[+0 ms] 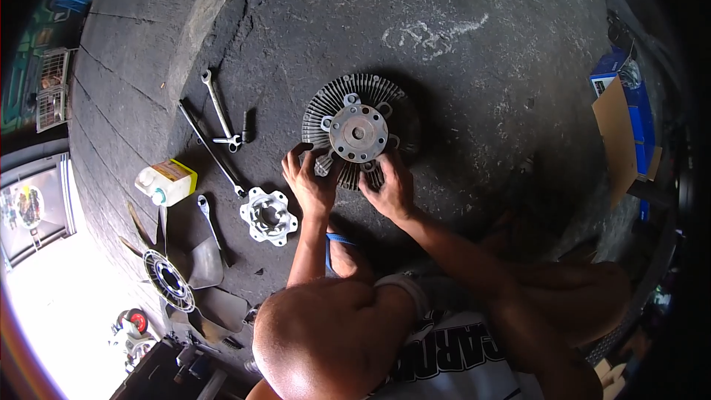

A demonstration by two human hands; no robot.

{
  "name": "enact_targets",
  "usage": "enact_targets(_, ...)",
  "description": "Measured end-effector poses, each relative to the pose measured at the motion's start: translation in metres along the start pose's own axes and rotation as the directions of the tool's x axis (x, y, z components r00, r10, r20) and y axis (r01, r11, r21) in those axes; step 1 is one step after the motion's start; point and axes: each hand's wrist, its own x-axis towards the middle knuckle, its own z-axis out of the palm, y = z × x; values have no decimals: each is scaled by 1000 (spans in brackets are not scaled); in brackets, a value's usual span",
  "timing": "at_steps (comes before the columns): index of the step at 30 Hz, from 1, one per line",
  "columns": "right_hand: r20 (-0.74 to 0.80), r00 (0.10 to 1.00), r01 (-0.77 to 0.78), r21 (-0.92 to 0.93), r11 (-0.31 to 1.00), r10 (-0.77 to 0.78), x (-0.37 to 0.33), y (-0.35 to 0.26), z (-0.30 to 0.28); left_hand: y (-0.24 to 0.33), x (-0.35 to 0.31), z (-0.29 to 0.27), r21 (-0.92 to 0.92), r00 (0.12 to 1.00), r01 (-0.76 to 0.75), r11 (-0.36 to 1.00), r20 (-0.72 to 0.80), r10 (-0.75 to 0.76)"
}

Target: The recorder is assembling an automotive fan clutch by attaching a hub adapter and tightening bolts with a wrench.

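In front of me on the dark floor lies a round, finned fan clutch (342, 120). A flat steel disc with a ring of holes sits on top of it, and metal lugs stick out around the disc. My left hand (311, 181) grips its lower left edge with curled fingers. On the lower right, my right hand (391, 189) has its fingers and thumb around the edge near the disc. Fingertips of both hands are partly hidden in shadow between the fins. Just left of my left hand rests a silver lobed hub (255, 212).
Left of the clutch lie a combination wrench (215, 102), a long dark bar (207, 144), a socket (246, 127) and a ratchet (210, 222). A yellow-and-white jug (169, 182) and a bladed fan (169, 281) are further left. Blue boxes (641, 130) with a cardboard flap stand far right.
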Motion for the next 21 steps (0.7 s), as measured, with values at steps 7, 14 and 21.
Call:
enact_targets(7, -17, 1000, -26, 25, 999, 26, -1, -2, 0, -1, 4, -1, -120, 999, 42, 992, 8, -41)
enact_targets(14, -32, 999, 1, 55, 998, 1, -2, 3, -2, 10, 8, -7, 24, 1000, -25, 999, 6, 25)
enact_targets(21, -1, 1000, 26, 70, 997, -26, 2, 4, -8, 6, 6, -6, -74, 989, -97, 993, 109, 104)
